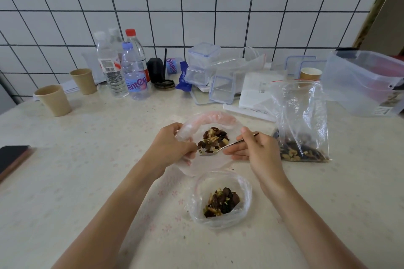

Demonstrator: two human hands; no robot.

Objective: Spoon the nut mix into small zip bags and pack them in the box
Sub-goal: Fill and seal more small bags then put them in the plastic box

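The left hand (172, 146) gripped the rim of an open small zip bag (209, 120) holding nut mix (213, 138). The right hand (255, 148) pinched a metal spoon (216, 150), its bowl inside that bag's mouth. 1 filled small bag (220, 200) lay nearer the person, below both hands. The large supply bag (302, 120) stood just right of the right hand, and the clear plastic box (365, 81) sat beyond it.

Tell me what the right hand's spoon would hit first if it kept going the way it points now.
The right hand aims the spoon leftward across the open small bag. Continuing that way, its tip would probably meet the left hand gripping the bag's rim, though depth is unclear from this view.
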